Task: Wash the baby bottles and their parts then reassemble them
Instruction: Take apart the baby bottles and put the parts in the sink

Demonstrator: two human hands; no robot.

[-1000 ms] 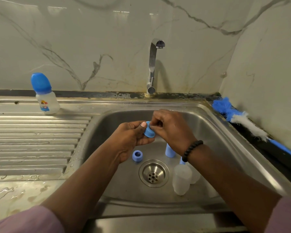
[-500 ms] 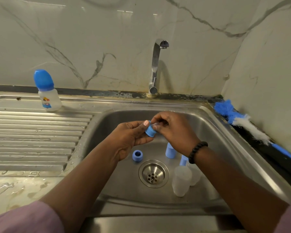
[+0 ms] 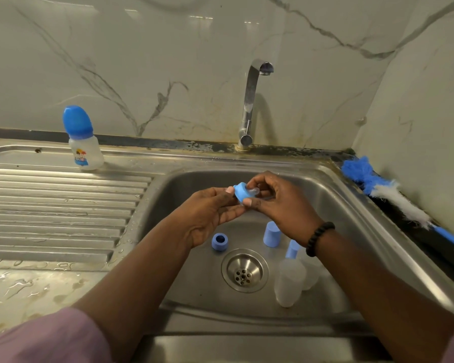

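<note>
Above the drain (image 3: 244, 270), both hands pinch one blue collar (image 3: 241, 192), left hand (image 3: 212, 214) steadying, right hand (image 3: 279, 203) apparently seating its teat (image 3: 254, 191).

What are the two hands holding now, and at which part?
Both hold one blue collar ring with a clear teat: left hand pinches the ring's rim, right hand grips the teat side.

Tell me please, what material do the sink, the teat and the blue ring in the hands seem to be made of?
Sink: stainless steel, brushed, judging by its grey metallic sheen and soft reflections.
Teat: probably silicone or soft rubber; it looks clear, glossy and rounded.
Ring: likely hard plastic, opaque light blue with a smooth matte surface. The left hand and right hand both hold it.
</note>
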